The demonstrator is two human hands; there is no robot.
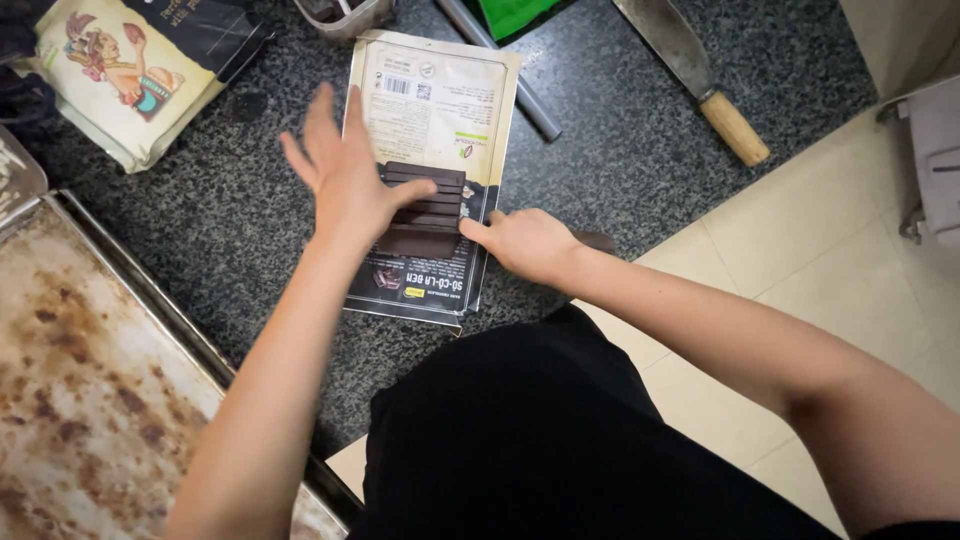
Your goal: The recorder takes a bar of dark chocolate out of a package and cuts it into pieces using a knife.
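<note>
nearest us, our own dark clothing [560, 440] fills the lower middle, with pale floor tiles [800, 270] to the right of it.

near left: a metal baking tray [90, 390], its surface stained brown and rusty, its rim lying on the dark speckled counter [230, 230].

middle: our right hand [530, 245] comes in from the right, its fingertip touching the right edge of a dark chocolate slab [425, 210]; the fingers are curled over something dark just behind the hand (we cannot tell what it is, or whether the hand grips it).

middle, just left: our left hand [345, 175] is open, fingers spread and lifted, the thumb pressed on the top of the chocolate slab. it holds nothing.

the chocolate slab, ridged into bars, lies flat on a flat wrapper pouch [435, 110], cream at its far half and dark at its near half; the pouch itself lies on the counter between the two hands.

far left: a cream and dark paper bag [130, 80] with a drawn figure on it, lying on its side.

far middle: the rim of a small clear container [345, 15], a grey rod [510, 75] running slantwise beside the pouch, and a green item [510, 12] at the edge.

far right: a cleaver [700, 75] with a wooden handle, lying well apart from the hands.
</note>
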